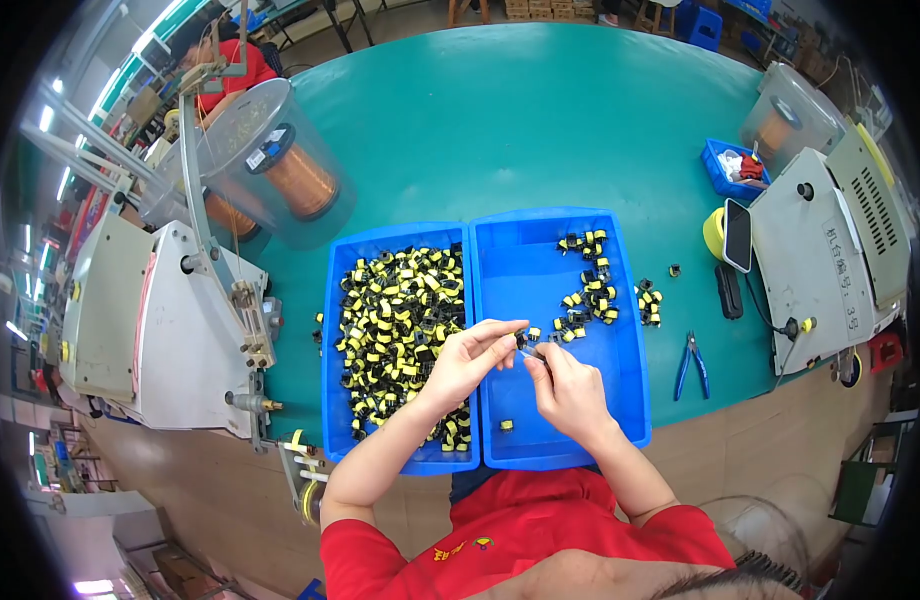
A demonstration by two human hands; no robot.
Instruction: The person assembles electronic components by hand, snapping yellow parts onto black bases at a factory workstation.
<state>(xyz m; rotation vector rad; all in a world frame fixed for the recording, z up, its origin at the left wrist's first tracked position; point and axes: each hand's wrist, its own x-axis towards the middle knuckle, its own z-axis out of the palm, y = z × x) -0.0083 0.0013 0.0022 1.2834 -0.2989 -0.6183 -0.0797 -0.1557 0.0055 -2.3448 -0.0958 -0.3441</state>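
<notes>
My left hand (467,362) is closed, its thumb and fingertips pinching a small black coil bobbin (522,338) above the right blue tray (500,262). Close beside it, my right hand (572,392) is closed too, fingertips nearly meeting the left ones. A thin greyish piece shows at the right fingertips, too small to name. The left blue tray (332,290) is heaped with black bobbins wrapped in yellow tape (405,320). Several more bobbins (592,295) lie along the right tray's right side, and a single bobbin (507,426) sits near its front.
Blue-handled pliers (692,368) and loose bobbins (649,303) lie right of the trays on the green table (500,120). Winding machines (195,330) flank both sides. A copper wire spool (302,180) stands in a clear tub. A phone (737,236) leans at right. Another person (242,72) sits far left.
</notes>
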